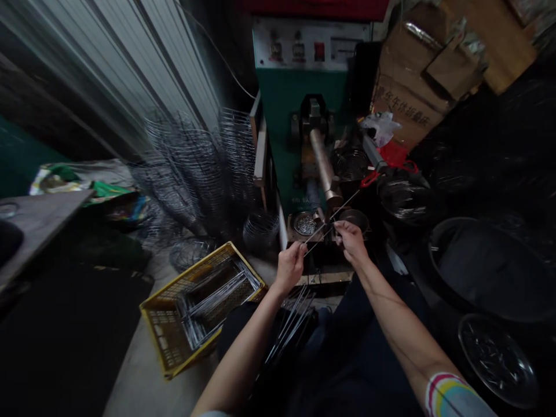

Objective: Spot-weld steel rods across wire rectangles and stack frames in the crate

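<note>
My left hand (pixel 289 264) is closed in a pinch on the near end of a thin metal rod (pixel 336 214) that slants up and to the right. My right hand (pixel 350 240) is closed on the same rod a little farther along. Both hands sit just in front of the green welding machine (pixel 304 92), below its brass-coloured cylinder (pixel 324 165). A bundle of similar rods (pixel 289 324) lies across my lap under my left forearm.
A yellow plastic crate (pixel 163 324) with several bent wire pieces stands on the floor at left. Stacked wire grilles (pixel 195 168) lean against the corrugated wall. Round wire fan guards (pixel 497 359) and black tubs (pixel 486 266) sit at right. Cardboard boxes (pixel 417 75) are behind.
</note>
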Demonstrator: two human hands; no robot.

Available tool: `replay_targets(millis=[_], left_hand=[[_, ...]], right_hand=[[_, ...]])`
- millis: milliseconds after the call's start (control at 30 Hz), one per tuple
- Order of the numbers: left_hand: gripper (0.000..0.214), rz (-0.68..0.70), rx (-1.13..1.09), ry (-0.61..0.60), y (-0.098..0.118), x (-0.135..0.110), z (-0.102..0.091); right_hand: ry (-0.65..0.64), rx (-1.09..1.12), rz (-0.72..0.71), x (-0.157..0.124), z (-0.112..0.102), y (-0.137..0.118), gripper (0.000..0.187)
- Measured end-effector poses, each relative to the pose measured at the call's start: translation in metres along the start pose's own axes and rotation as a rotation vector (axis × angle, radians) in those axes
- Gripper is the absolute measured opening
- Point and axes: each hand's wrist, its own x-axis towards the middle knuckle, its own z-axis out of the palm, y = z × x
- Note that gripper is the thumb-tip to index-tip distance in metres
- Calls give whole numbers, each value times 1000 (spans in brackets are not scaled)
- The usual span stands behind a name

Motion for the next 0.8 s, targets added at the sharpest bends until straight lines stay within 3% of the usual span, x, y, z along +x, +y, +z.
replay_targets(millis=[233,400,500,600,667,800], left_hand=[[35,0,70,-12,2,3,-2],[32,96,206,-103,2,-2,-14],[26,185,407,-215,-1,-22,-42],[22,102,505,-210,-18,-55,-91],[22,-40,473,-70,-36,-83,-133],[21,-469,194,566,-86,-140,-207]], right_hand=[[-48,-36,50,0,-6,-6,37],[-182,-296,175,-47,-31,6,47],[-464,-521,285,-89,-52,28,45],[-676,-708,278,-122,-71,49,41],[-723,-762,287,-136,-79,62,41],[-695,-787,379,-154,-82,76,46]])
